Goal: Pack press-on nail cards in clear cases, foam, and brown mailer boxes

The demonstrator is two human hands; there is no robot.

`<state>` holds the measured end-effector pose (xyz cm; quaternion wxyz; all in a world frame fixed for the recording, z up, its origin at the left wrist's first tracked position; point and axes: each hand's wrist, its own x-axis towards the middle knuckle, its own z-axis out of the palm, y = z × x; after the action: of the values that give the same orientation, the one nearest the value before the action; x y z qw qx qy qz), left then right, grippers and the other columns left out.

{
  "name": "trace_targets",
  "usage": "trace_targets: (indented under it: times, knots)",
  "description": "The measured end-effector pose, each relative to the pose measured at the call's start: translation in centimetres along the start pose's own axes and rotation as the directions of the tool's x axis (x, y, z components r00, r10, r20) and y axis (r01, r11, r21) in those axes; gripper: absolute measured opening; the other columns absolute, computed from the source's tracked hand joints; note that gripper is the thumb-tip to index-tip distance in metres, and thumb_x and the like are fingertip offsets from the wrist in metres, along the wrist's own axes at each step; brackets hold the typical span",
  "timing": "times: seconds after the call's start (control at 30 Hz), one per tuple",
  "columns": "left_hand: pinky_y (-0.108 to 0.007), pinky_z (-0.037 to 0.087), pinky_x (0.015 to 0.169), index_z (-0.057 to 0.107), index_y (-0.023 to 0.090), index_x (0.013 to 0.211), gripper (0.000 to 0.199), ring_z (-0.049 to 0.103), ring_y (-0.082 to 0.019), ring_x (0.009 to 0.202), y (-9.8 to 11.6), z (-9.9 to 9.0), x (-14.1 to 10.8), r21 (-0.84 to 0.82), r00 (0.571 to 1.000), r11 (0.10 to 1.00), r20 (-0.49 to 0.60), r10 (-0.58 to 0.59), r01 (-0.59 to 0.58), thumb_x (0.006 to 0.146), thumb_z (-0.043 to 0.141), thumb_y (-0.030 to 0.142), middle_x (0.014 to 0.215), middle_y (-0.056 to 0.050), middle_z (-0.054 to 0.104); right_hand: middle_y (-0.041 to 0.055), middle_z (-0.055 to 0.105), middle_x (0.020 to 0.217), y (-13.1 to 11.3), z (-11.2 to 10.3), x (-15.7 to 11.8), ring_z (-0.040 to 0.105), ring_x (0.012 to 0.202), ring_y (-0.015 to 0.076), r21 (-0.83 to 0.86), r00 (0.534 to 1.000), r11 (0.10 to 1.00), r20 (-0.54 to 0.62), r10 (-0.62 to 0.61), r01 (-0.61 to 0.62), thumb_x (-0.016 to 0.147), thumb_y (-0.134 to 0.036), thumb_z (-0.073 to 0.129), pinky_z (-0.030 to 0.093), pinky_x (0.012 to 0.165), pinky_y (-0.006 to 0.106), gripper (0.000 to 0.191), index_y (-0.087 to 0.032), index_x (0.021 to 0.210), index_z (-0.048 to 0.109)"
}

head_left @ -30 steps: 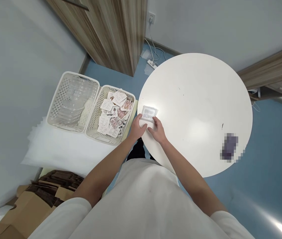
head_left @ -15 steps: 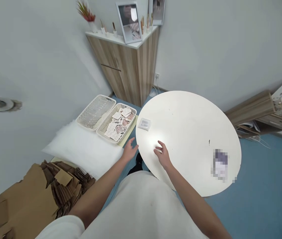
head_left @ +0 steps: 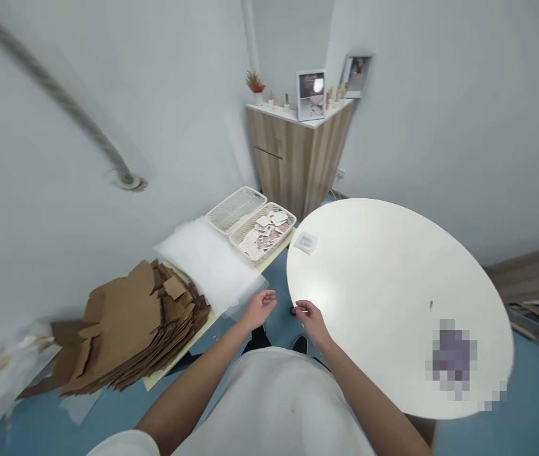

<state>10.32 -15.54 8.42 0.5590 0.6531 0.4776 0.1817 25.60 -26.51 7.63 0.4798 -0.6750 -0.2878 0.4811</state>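
My left hand [head_left: 259, 308] hangs in the air between the side table and the round table, its fingers apart and holding nothing. Over the left edge of the white round table [head_left: 383, 272] is my right hand [head_left: 311, 320], fingers loosely curled and apart, with nothing visible in it. A small pale packet [head_left: 306, 242] lies at the round table's far left edge. The white basket [head_left: 256, 258] of printed packets [head_left: 269, 231] stands beyond my left hand, and white foam sheets [head_left: 212, 269] lie nearest to that hand.
An open-weave white basket [head_left: 235, 209] stands beside the filled one. Flattened brown cardboard [head_left: 131, 310] is stacked at the left. A wooden cabinet [head_left: 288, 158] with picture frames fills the corner. A blurred-out item [head_left: 452, 358] lies on the round table's right side.
The view has swung left and up, so more cardboard and wall show. Both hands remain empty; my right hand's fingers look more curled and it is nearer the table's left edge.
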Motion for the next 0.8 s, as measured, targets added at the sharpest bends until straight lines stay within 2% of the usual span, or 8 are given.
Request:
trace_targets:
  times: [0.13,0.27,0.4,0.5,0.57,0.67,0.73,0.8]
  knots:
    - [-0.034,0.048,0.077,0.058,0.016,0.097,0.029,0.061,-0.018,0.083,0.4,-2.4,-0.9,-0.006,0.997,0.999,-0.067,0.036,-0.037,0.071,0.057,0.026,0.093,-0.009,0.065,0.0052,0.062,0.082,-0.7,2.5,0.9,0.058,0.068,0.0167,-0.021,0.994,0.999,0.102,-0.044,0.046,0.069,-0.037,0.053,0.049,0.067,0.034,0.032,-0.018,0.095,0.057]
    - [-0.031,0.048,0.075,0.057,0.017,0.100,0.029,0.060,-0.017,0.084,0.9,-6.4,-2.5,0.045,0.987,0.995,-0.127,0.097,-0.092,0.073,0.055,0.026,0.095,-0.008,0.064,0.0057,0.063,0.084,-1.9,6.7,1.8,0.058,0.074,0.0189,-0.097,0.976,0.985,0.182,-0.122,0.141,0.069,-0.037,0.053,0.048,0.068,0.035,0.030,-0.019,0.093,0.059]
    - [-0.030,0.048,0.073,0.056,0.020,0.103,0.030,0.060,-0.017,0.085,0.3,-12.5,-5.7,0.130,0.967,0.982,-0.199,0.159,-0.135,0.075,0.052,0.029,0.100,-0.006,0.063,0.0066,0.062,0.091,-3.5,13.0,2.2,0.058,0.079,0.0194,-0.205,0.921,0.947,0.353,-0.163,0.247,0.070,-0.039,0.053,0.047,0.073,0.036,0.033,-0.019,0.096,0.058]
    - [-0.031,0.046,0.077,0.055,0.022,0.104,0.030,0.058,-0.018,0.090,-2.1,-18.1,-8.9,0.268,0.929,0.952,-0.290,0.229,-0.151,0.076,0.051,0.032,0.102,-0.006,0.062,0.0086,0.057,0.103,-4.8,18.6,2.2,0.056,0.084,0.0194,-0.309,0.862,0.882,0.472,-0.183,0.356,0.070,-0.042,0.054,0.046,0.073,0.035,0.042,-0.019,0.105,0.053]
    - [-0.033,0.045,0.080,0.055,0.023,0.104,0.031,0.056,-0.021,0.093,-4.5,-21.7,-11.2,0.387,0.898,0.919,-0.372,0.235,-0.080,0.077,0.048,0.037,0.101,-0.006,0.061,0.0096,0.052,0.111,-5.9,22.2,1.8,0.053,0.093,0.0217,-0.398,0.824,0.781,0.510,-0.246,0.480,0.069,-0.043,0.057,0.045,0.076,0.035,0.050,-0.020,0.113,0.048]
    - [-0.037,0.041,0.086,0.055,0.020,0.106,0.039,0.053,-0.025,0.099,-8.5,-25.9,-14.4,0.499,0.864,0.861,-0.472,0.175,0.098,0.077,0.046,0.045,0.104,-0.009,0.059,0.0102,0.049,0.113,-7.8,27.5,0.4,0.045,0.105,0.0254,-0.503,0.732,0.540,0.552,-0.400,0.674,0.070,-0.041,0.058,0.039,0.086,0.039,0.055,-0.022,0.119,0.044]
    - [-0.040,0.039,0.088,0.052,0.018,0.111,0.050,0.048,-0.027,0.106,-10.8,-27.6,-16.0,0.532,0.869,0.823,-0.483,0.104,0.197,0.076,0.044,0.052,0.112,-0.010,0.055,0.0109,0.050,0.111,-8.8,30.8,-0.8,0.044,0.105,0.0254,-0.519,0.636,0.367,0.641,-0.430,0.772,0.073,-0.039,0.055,0.037,0.086,0.040,0.050,-0.020,0.119,0.044]
    - [-0.041,0.037,0.089,0.049,0.017,0.116,0.059,0.044,-0.029,0.111,-12.6,-28.5,-17.0,0.556,0.886,0.795,-0.461,0.051,0.243,0.073,0.043,0.058,0.119,-0.012,0.050,0.0101,0.052,0.106,-9.2,33.6,-1.9,0.045,0.102,0.0252,-0.545,0.581,0.210,0.717,-0.385,0.812,0.075,-0.039,0.052,0.037,0.083,0.040,0.043,-0.020,0.113,0.047]
